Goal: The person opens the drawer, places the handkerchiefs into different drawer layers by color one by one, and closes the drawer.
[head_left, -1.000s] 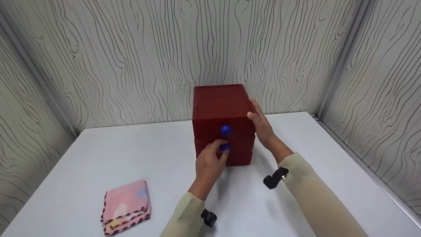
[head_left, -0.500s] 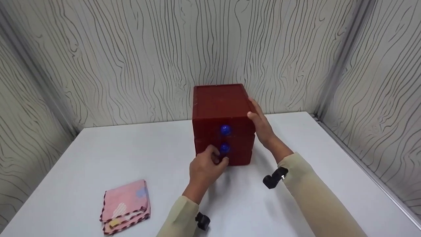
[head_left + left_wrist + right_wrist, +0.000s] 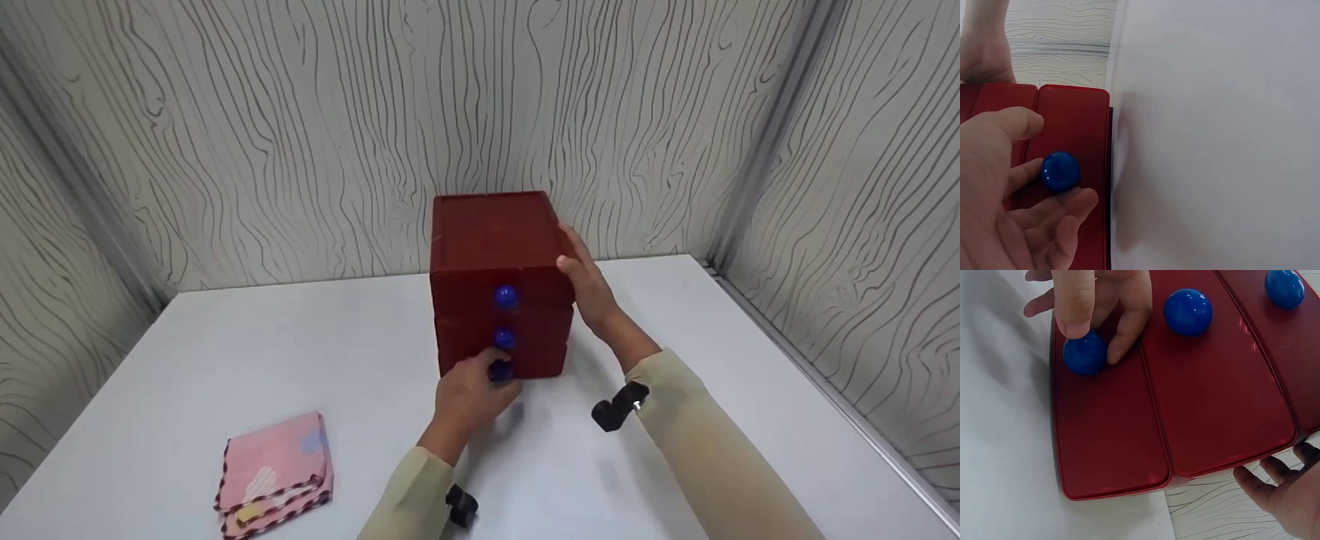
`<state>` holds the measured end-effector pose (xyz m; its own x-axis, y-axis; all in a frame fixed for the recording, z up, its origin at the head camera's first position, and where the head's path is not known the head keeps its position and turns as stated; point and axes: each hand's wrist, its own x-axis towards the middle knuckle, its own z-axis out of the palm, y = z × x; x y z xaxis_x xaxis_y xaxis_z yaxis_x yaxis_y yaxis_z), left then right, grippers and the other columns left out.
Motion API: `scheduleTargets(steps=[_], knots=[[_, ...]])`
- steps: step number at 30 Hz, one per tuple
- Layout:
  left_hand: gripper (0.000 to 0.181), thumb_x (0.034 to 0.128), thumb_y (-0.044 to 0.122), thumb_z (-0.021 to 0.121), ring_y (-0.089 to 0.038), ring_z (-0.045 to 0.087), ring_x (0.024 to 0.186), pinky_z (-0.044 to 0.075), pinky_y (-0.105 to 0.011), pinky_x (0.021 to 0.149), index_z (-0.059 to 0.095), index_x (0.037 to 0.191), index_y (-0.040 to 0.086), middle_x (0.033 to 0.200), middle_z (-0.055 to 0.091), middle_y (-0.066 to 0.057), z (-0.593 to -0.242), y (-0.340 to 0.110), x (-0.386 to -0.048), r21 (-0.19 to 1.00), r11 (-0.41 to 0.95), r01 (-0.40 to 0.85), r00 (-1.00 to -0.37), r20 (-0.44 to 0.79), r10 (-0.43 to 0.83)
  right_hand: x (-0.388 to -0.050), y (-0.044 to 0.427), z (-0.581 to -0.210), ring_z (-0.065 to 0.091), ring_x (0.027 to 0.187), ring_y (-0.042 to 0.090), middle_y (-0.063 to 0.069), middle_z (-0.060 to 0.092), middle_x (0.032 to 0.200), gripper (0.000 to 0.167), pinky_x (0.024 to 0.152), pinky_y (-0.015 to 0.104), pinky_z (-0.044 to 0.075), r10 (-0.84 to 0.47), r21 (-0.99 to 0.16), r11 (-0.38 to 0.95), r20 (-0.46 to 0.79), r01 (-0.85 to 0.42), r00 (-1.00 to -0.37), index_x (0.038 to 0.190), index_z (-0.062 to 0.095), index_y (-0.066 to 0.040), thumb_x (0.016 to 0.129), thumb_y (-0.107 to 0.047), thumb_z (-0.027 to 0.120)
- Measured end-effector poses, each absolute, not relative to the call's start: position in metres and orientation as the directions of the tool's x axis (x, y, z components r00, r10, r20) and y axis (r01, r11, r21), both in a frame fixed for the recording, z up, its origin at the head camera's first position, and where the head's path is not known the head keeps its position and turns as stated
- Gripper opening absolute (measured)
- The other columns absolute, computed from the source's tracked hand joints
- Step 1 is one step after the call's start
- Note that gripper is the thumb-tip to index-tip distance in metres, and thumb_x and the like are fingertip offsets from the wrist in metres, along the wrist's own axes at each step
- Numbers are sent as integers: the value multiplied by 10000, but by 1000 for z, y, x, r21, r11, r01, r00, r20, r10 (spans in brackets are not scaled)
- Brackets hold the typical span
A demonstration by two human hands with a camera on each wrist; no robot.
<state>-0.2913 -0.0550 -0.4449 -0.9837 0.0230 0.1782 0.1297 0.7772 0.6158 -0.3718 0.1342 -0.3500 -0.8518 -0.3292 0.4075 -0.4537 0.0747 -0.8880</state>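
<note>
A dark red drawer unit (image 3: pixel 487 232) stands on the white table, its three drawers stacked and pushed in. Each drawer front bears a round blue knob. My left hand (image 3: pixel 466 394) has its fingers curled around the bottom knob (image 3: pixel 1060 171), just above the tabletop; in the right wrist view a fingertip covers part of this knob. The middle knob (image 3: pixel 505 337) and the top knob (image 3: pixel 506 296) are untouched. My right hand (image 3: pixel 589 289) rests against the unit's right side with fingers extended, its thumb at the upper front corner.
A folded pink cloth (image 3: pixel 274 469) with a dark striped edge lies on the table (image 3: pixel 315 352) at the left front. Wood-patterned panels (image 3: pixel 337 135) enclose the table at the back and both sides, close behind the drawer unit.
My left hand has let go of the middle knob and moved down to the bottom one. The right hand stays against the unit's side. The head view has shifted slightly.
</note>
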Motion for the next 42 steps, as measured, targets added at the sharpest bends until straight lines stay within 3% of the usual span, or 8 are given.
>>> scheduleTargets(steps=[9,17,25,32,38,42], knots=[[284,839,306,721,-131,608,932,516,-373,878,643,1109,266,1027,687,62,-446,-56,-293,626,772,116,-984,177,4,-386,134,-364,281,1417,238,7,267,1566,626,1135,569,204,-301,-883,65,426,-464,-853,1541,165,-279,943,-351,338],[180,880,234,688,-120,585,883,516,-359,872,646,1050,272,992,676,75,-448,-56,-293,623,777,94,-982,187,-31,-384,131,-363,257,1432,257,28,234,1582,633,1144,573,186,-308,-892,79,402,-444,-862,1549,135,-253,949,-341,317],[147,858,231,701,-101,583,830,520,-326,822,659,994,267,917,672,92,-444,-55,-285,600,787,144,-974,228,4,-364,129,-343,213,1450,302,128,186,1595,679,1158,555,158,-333,-897,63,395,-438,-856,1554,82,-131,935,-287,314],[175,813,239,755,-102,568,812,523,-331,821,671,964,267,911,673,91,-439,-52,-273,601,785,149,-982,181,48,-384,137,-359,212,1454,246,42,192,1598,655,1161,545,157,-317,-892,70,405,-447,-858,1554,103,-232,942,-330,313],[197,805,246,771,-117,554,815,536,-338,833,686,982,269,939,679,82,-432,-52,-260,577,803,148,-988,120,97,-390,140,-365,206,1455,232,6,166,1605,649,1154,543,172,-315,-879,64,432,-473,-845,1552,119,-250,947,-355,328],[178,804,245,771,-97,559,779,541,-330,809,701,968,259,914,696,79,-432,-54,-250,512,837,193,-980,144,138,-390,138,-366,199,1454,230,2,143,1609,648,1152,540,175,-312,-878,56,438,-476,-843,1551,126,-253,945,-351,333]])
